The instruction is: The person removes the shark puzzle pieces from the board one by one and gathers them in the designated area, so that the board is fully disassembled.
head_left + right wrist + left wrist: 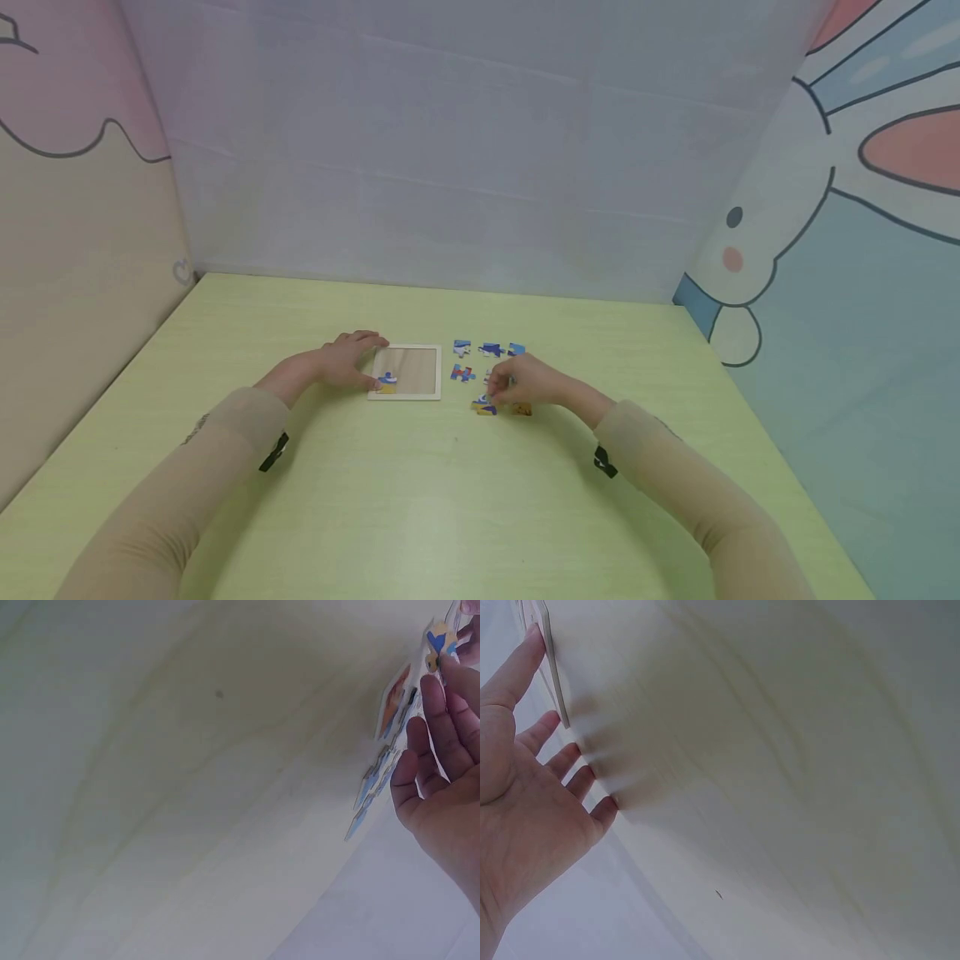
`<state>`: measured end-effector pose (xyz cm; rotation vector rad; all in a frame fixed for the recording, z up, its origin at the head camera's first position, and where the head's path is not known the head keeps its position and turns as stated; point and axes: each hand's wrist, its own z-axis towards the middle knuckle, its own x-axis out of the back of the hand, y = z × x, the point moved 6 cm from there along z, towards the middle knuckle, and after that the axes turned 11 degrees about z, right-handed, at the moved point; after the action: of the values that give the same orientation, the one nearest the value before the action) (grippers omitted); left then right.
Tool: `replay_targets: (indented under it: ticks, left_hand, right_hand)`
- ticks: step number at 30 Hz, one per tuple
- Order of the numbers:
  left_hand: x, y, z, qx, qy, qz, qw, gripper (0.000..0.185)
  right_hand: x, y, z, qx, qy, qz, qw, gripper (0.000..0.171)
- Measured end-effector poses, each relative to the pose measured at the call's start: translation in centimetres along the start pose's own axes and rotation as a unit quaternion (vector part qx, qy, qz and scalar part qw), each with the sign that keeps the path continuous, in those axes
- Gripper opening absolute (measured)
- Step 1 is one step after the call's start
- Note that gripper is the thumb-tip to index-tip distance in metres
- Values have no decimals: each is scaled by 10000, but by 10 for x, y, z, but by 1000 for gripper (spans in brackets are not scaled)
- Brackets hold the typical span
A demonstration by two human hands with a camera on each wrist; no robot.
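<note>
A square wooden puzzle tray (402,347) with a pale rim lies on the table, one puzzle piece (387,386) in its near left corner. My left hand (347,360) rests at the tray's left side, its thumb (529,656) on the rim and its other fingers spread near the far corner. To the right of the tray, my right hand (528,381) pinches a puzzle piece (441,641) with blue and yellow print, which is tilted up between the fingertips. Under and beside this hand lie other pieces, partly hidden by it.
Several loose pieces lie flat between tray and right hand, among them a red and blue piece (462,373) and a dark blue piece (491,350). An orange-brown piece (522,409) lies below the right hand. The light table (420,500) meets cloth walls at back and sides.
</note>
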<state>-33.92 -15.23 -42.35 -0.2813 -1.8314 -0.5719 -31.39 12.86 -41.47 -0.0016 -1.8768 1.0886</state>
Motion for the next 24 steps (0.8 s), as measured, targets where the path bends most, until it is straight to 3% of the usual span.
replay_targets:
  ticks: [16, 24]
  left_hand:
    - [0, -1, 0, -35, 19, 30, 10000, 75]
    - [1, 0, -2, -113, 49, 18, 9999, 76]
  right_hand:
    - [1, 7, 1, 195, 160, -389, 9989, 5]
    - [8, -9, 5, 519, 253, -438, 9974, 7]
